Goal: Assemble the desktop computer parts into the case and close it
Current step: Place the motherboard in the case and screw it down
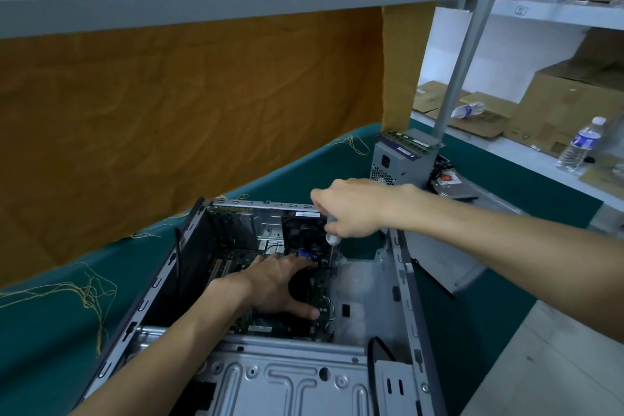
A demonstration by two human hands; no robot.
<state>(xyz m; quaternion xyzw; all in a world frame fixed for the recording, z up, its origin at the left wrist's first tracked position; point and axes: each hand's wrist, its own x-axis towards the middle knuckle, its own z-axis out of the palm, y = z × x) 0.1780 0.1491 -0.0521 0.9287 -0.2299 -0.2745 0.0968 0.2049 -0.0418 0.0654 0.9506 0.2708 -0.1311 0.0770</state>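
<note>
While the case [401,284] lies open on its side on the green-covered table [50,331], the step in hand appears to be fastening the motherboard [270,326] to the case floor. The right hand [351,208] grips a screwdriver [332,236] by its pale handle, fingers curled round it, with the shaft pointing down from beneath the hand towards the board's far right corner. The tip is too small to tell whether it sits in a screw. The left hand [280,284] lies flat on the motherboard, fingers spread and straight, pressing it down just below and to the left of the screwdriver shaft; it holds nothing.

Beyond the right hand, well apart from the case, the power supply [396,159] stands on the table with a memory stick [407,139] on top. Another flat part lies to the right of that forearm, blurred. These are not yet fitted, so the task is judged to be at an early stage.

The next move calls for keeping the shaft upright over the screw, steady downward pressure, and the left hand holding the board against shifting.
</note>
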